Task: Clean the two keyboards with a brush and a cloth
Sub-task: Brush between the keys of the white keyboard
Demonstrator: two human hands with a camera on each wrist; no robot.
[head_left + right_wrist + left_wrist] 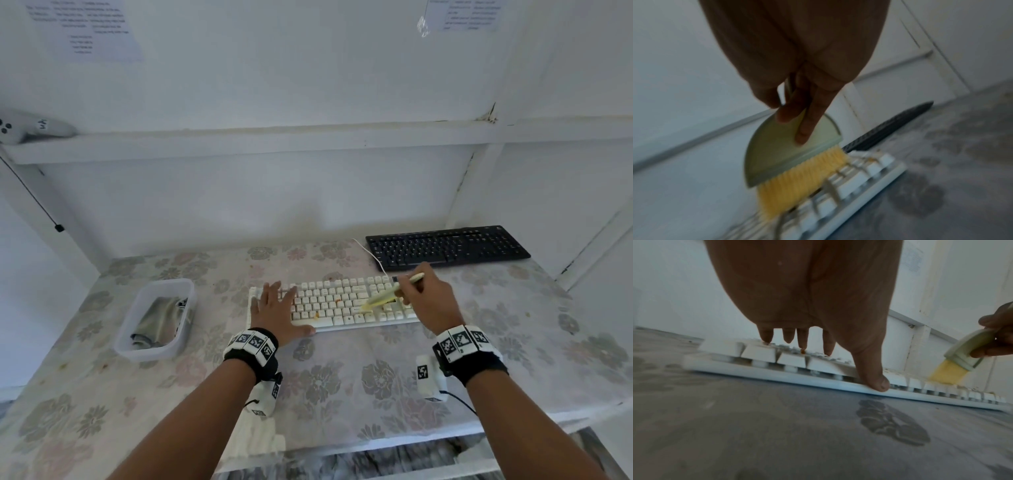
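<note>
Brush (383,298) pinched in right hand (428,298) fingers, left hand (274,308) spread flat on white keyboard (342,301)

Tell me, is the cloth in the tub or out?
In: the cloth lies crumpled inside the plastic tub left of the keyboard.

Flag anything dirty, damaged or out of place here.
Orange-brown crumbs sit among the keys of the white keyboard, where the brush is sweeping. The wall trim above looks cracked. Nothing else stands out.
</note>
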